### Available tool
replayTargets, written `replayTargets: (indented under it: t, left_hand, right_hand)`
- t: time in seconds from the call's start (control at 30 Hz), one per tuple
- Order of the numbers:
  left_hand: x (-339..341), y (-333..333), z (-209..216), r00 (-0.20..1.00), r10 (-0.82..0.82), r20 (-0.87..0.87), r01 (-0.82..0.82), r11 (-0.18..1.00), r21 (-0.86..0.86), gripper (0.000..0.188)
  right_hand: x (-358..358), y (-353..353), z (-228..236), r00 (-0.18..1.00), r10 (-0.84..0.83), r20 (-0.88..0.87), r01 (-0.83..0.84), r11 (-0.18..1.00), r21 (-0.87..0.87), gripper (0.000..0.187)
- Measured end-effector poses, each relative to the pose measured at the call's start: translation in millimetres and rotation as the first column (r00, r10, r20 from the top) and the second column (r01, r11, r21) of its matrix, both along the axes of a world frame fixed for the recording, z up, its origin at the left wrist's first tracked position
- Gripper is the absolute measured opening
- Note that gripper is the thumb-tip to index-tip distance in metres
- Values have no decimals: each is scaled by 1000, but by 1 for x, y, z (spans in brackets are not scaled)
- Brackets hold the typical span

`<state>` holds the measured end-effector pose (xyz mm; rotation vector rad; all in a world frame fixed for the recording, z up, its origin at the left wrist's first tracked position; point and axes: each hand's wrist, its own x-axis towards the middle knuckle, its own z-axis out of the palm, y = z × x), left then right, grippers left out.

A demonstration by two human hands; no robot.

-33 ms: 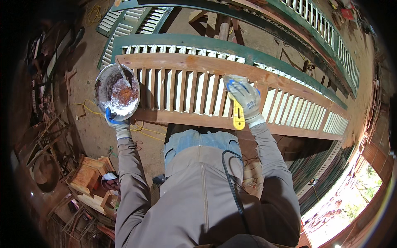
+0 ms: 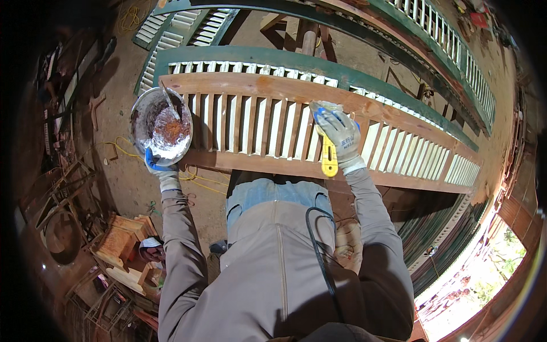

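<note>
Well, scraper [image 2: 329, 159] in right hand [image 2: 341, 134], slatted panel [image 2: 228, 84]

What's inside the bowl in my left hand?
The bowl holds reddish-brown material, whitish smears and a thin tool crossing its rim. Whatever the material covers can't be seen.

Wooden furniture [image 2: 126, 235], lower left — yellow cord [image 2: 130, 20]

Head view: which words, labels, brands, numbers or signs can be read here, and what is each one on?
Right glove: dark print on its back, in two rows; I don't copy wording, and the lower row is too small to read.
Left glove: no readable text.
Yellow handle: no readable text.
Bowl: no readable text.
Red thing at upper right: too blurred to tell.
</note>
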<state>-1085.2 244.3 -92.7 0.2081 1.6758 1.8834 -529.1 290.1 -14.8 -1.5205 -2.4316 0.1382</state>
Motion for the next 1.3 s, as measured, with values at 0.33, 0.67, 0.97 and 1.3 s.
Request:
replayTargets:
  t: [0.33, 0.67, 0.97, 1.3]
  left_hand:
    - [-16, 0, -10, 977, -26, 213, 10, 997, 75, 42]
    - [0, 12, 8, 928, -50, 368, 1, 991, 133, 40]
    - [13, 8, 14, 916, -67, 395, -15, 980, 201, 40]
    - [-44, -27, 68, 900, 46, 433, -139, 973, 185, 49]
  right_hand:
    - [10, 13, 18, 998, 10, -56, -7, 998, 58, 29]
    - [-3, 22, 20, 995, -77, -56, 76, 997, -24, 37]
    - [-87, 24, 18, 994, -15, -111, 11, 999, -40, 41]
    - [-292, 95, 22, 987, 149, -58, -145, 987, 62, 38]
